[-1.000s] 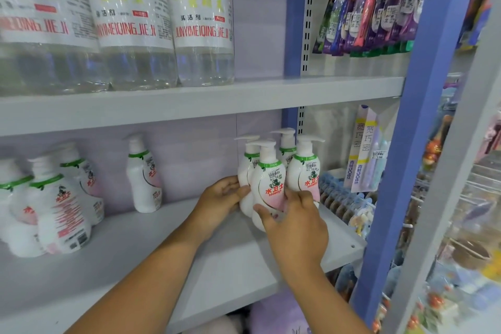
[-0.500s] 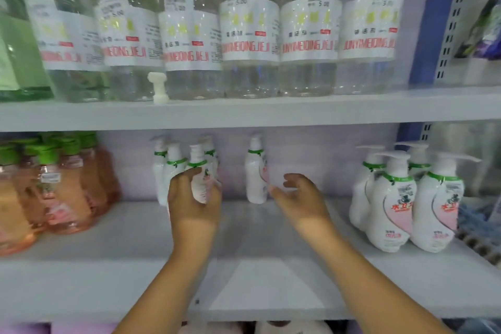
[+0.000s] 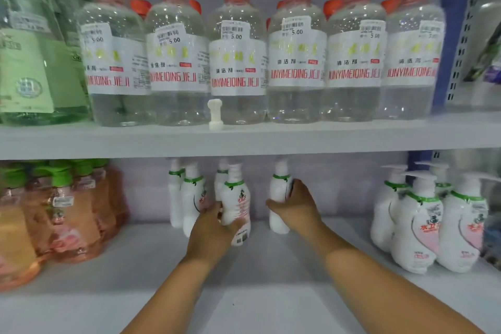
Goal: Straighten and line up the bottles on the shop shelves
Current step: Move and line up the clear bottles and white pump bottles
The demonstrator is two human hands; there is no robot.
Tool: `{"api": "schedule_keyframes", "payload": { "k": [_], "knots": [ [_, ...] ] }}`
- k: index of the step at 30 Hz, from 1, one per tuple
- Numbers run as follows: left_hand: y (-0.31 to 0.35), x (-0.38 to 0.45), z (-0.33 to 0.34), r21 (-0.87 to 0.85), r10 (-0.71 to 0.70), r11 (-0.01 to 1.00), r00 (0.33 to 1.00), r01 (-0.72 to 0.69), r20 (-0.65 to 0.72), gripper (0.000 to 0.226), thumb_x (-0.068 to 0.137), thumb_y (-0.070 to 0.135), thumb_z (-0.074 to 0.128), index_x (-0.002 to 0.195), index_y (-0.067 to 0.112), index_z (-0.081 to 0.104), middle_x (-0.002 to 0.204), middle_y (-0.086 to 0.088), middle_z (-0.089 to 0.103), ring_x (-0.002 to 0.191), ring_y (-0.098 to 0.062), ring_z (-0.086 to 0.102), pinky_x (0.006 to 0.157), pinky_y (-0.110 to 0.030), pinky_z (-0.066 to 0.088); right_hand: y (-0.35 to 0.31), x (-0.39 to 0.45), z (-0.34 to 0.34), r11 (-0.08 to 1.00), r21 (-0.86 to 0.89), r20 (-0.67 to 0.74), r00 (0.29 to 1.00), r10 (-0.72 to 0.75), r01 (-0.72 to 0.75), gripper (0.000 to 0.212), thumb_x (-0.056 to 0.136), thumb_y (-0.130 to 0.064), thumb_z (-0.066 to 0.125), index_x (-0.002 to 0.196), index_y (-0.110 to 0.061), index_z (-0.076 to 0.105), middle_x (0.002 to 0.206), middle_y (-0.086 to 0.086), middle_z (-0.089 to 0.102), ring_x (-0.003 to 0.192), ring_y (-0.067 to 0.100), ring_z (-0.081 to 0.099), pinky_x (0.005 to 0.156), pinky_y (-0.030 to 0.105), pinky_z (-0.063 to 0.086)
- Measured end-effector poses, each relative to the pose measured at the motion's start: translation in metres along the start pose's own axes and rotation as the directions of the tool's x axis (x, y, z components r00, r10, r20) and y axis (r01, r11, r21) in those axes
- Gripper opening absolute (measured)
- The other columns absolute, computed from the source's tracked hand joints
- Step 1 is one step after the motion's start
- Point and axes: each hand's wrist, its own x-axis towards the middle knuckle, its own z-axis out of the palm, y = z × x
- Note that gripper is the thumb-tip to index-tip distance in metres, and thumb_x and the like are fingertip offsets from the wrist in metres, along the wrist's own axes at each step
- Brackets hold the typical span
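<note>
Two shelves were seen from the front. On the lower shelf (image 3: 271, 266), mid-span, a white bottle (image 3: 236, 203) with a green collar and pink label was gripped by the left hand (image 3: 210, 228), thumb on its right side and fingers curled round its left. It stood at the front right of a small cluster of like bottles (image 3: 189, 198), touching or nearly touching them; whether its base was on the shelf could not be told.

To the right, apart from the cluster, a single white bottle (image 3: 279, 206) stood upright near the back wall. It was held by the right hand (image 3: 296, 206), fingers wrapped over its right flank and the thumb reaching across its front low down. Its label was turned away from view.

Further right, well apart, a tight group of white pump bottles (image 3: 423, 222) was noted, nozzles pointing left and right, pink labels facing forward. At the far left of the lower shelf, orange bottles (image 3: 67, 214) with green caps were packed closely.

On the upper shelf (image 3: 244, 141) a row of clear bottles (image 3: 238, 57) with orange caps was lined up along the front, more behind; price stickers reading 5.00 were legible. A small white pump part (image 3: 215, 114) stood loose at the shelf edge before them. Green bottles (image 3: 29, 43) sat at the upper left.
</note>
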Motion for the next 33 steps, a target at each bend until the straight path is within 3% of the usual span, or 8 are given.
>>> {"api": "schedule_keyframes", "payload": {
  "k": [4,6,10,13,16,20,25,33],
  "knots": [
    [0.03,0.003,0.029,-0.062,0.035,0.998,0.979,-0.023,0.199,0.04,0.079,0.037,0.083,0.108,0.025,0.059,0.107,0.009,0.071,0.095,-0.01,0.069,0.084,-0.034,0.058,0.009,-0.068,-0.052,0.995,-0.097,-0.088,0.996,-0.011,0.003,0.051,0.065,-0.044,0.08,0.106,-0.032,0.053,0.099,-0.012,0.065,0.089,0.01,0.065,0.076,0.034,0.055],
    [0.05,0.0,0.053,0.02,0.044,0.999,0.975,-0.05,0.217,0.053,0.071,0.053,0.083,0.102,0.025,0.05,0.101,0.007,0.068,0.089,-0.013,0.068,0.072,-0.033,0.057,0.019,-0.099,-0.076,0.992,-0.128,-0.201,0.979,-0.042,0.016,0.07,0.058,-0.058,0.076,0.119,-0.038,0.048,0.109,-0.013,0.063,0.098,0.012,0.064,0.081,0.036,0.055],
    [0.083,-0.012,0.097,0.07,0.092,0.991,0.953,-0.117,0.288,0.077,0.059,0.066,0.079,0.117,0.031,0.043,0.107,0.011,0.064,0.094,-0.015,0.067,0.082,-0.038,0.057,0.044,-0.138,-0.111,0.966,-0.26,-0.355,0.929,-0.104,0.009,0.102,0.067,-0.069,0.075,0.151,-0.031,0.03,0.137,-0.006,0.054,0.124,0.018,0.054,0.095,0.043,0.053],
    [0.094,-0.016,0.109,-0.075,0.136,0.991,0.873,-0.115,0.468,0.07,0.073,0.041,0.082,0.129,0.036,0.038,0.116,0.013,0.061,0.093,-0.005,0.066,0.085,-0.035,0.058,0.056,-0.158,-0.123,0.97,-0.239,-0.365,0.921,-0.138,0.051,0.094,0.081,-0.055,0.074,0.157,-0.032,0.023,0.141,-0.008,0.044,0.123,0.005,0.045,0.097,0.032,0.048],
    [0.097,-0.01,0.108,-0.181,0.097,0.983,0.772,0.023,0.628,0.061,0.086,0.007,0.067,0.13,0.038,0.04,0.106,0.0,0.062,0.064,-0.015,0.063,0.062,-0.033,0.054,0.064,-0.163,-0.129,0.968,-0.243,-0.359,0.922,-0.149,0.062,0.083,0.082,-0.048,0.075,0.153,-0.032,0.034,0.129,-0.013,0.046,0.108,-0.004,0.046,0.086,0.021,0.044],
    [0.094,0.001,0.118,-0.162,0.108,0.987,0.803,-0.014,0.586,0.04,0.082,0.012,0.067,0.116,0.034,0.063,0.097,-0.003,0.066,0.057,-0.013,0.059,0.057,-0.031,0.049,0.067,-0.153,-0.128,0.955,-0.297,-0.443,0.884,-0.15,0.014,0.064,0.077,-0.049,0.078,0.13,-0.025,0.052,0.111,-0.01,0.046,0.105,0.012,0.053,0.077,0.027,0.047],
    [0.095,-0.008,0.134,-0.196,0.166,0.977,0.867,-0.081,0.47,0.032,0.083,0.024,0.08,0.11,0.025,0.065,0.109,0.01,0.07,0.095,-0.003,0.067,0.067,-0.013,0.047,0.072,-0.148,-0.128,0.961,-0.276,-0.475,0.87,-0.133,-0.004,0.07,0.076,-0.055,0.077,0.134,-0.025,0.052,0.113,-0.012,0.045,0.106,0.009,0.048,0.08,0.03,0.048],
    [0.098,-0.03,0.15,-0.297,0.256,0.944,0.883,-0.142,0.393,0.028,0.083,0.033,0.08,0.107,0.04,0.067,0.093,0.03,0.069,0.078,0.004,0.065,0.072,-0.018,0.049,0.076,-0.138,-0.131,0.934,-0.357,-0.477,0.863,-0.169,-0.015,0.069,0.072,-0.059,0.077,0.129,-0.026,0.057,0.124,-0.01,0.052,0.114,0.016,0.056,0.082,0.038,0.056]
  ]
}}
